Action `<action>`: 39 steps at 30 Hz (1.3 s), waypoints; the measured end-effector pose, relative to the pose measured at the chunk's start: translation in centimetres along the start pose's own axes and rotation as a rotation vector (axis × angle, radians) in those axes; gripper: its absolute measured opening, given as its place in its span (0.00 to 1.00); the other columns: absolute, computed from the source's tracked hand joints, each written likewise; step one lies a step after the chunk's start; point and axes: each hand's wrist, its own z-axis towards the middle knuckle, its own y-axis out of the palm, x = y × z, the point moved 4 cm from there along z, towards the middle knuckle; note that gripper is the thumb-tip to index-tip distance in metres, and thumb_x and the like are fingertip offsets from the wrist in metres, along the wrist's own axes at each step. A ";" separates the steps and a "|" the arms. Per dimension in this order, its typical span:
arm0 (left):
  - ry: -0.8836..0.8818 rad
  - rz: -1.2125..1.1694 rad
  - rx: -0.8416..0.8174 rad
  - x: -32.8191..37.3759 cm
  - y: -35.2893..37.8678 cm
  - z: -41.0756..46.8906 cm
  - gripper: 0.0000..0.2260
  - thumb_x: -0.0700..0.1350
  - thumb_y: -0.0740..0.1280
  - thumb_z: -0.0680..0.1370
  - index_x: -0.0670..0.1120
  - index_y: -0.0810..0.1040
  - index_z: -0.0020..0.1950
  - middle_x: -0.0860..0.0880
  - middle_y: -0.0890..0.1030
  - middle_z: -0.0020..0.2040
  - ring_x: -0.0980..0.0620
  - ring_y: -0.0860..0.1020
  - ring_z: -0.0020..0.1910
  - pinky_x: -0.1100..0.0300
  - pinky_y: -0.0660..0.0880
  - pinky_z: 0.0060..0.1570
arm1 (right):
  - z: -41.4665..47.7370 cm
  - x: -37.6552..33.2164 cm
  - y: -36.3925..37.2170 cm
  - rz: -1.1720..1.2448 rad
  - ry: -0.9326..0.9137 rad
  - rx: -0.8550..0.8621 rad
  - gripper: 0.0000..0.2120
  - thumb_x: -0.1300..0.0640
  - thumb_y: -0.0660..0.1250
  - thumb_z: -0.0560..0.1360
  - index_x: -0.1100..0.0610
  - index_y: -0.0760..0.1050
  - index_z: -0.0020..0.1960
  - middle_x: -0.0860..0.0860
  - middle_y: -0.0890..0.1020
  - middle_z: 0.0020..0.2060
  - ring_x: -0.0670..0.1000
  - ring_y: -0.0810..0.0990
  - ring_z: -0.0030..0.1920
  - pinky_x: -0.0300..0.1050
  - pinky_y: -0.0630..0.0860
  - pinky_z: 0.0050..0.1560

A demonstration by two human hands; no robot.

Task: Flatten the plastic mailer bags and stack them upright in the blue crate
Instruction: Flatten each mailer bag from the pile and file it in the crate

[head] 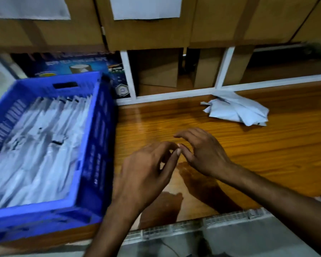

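A blue crate (pixel 95 127) stands on the left of the wooden table, with several whitish mailer bags (pixel 39 141) leaning in rows inside it. A small crumpled pile of grey mailer bags (pixel 237 110) lies at the back right of the table. My left hand (pixel 146 175) and my right hand (pixel 202 151) hover together over the bare middle of the table, just right of the crate. Their fingertips nearly touch. Both have loosely curled fingers and hold nothing.
The glossy wooden table (pixel 267 145) ends in a pale ribbed strip at its front edge (pixel 193 225). White-framed shelves with cardboard boxes (pixel 156 69) stand behind it. A dark blue printed tape carton (pixel 78 62) sits behind the crate. Large cardboard boxes (pixel 146 25) fill the top.
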 end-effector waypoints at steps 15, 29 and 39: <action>-0.129 0.198 -0.475 -2.5 29.2 6.1 0.32 0.69 0.48 0.83 0.57 0.54 0.84 0.57 0.51 0.84 0.57 0.44 0.83 0.53 0.44 0.80 | 8.4 33.6 -3.4 -0.123 0.676 0.001 0.34 0.34 0.55 0.81 0.56 0.66 0.76 0.62 0.70 0.73 0.65 0.69 0.71 0.62 0.66 0.69; -0.172 0.139 -0.446 -2.3 28.8 6.3 0.30 0.69 0.51 0.83 0.57 0.59 0.83 0.59 0.54 0.83 0.61 0.45 0.82 0.56 0.44 0.79 | 8.5 33.8 -4.9 -0.416 0.391 0.416 0.15 0.49 0.57 0.85 0.55 0.72 0.67 0.60 0.78 0.56 0.63 0.75 0.56 0.59 0.67 0.58; -0.234 0.173 -0.310 -6.5 20.0 -2.4 0.25 0.65 0.54 0.85 0.58 0.67 0.79 0.61 0.62 0.80 0.59 0.58 0.80 0.60 0.52 0.75 | 1.8 17.3 -7.3 -0.235 -0.001 0.627 0.16 0.50 0.56 0.86 0.60 0.75 0.62 0.60 0.79 0.48 0.61 0.76 0.47 0.53 0.71 0.43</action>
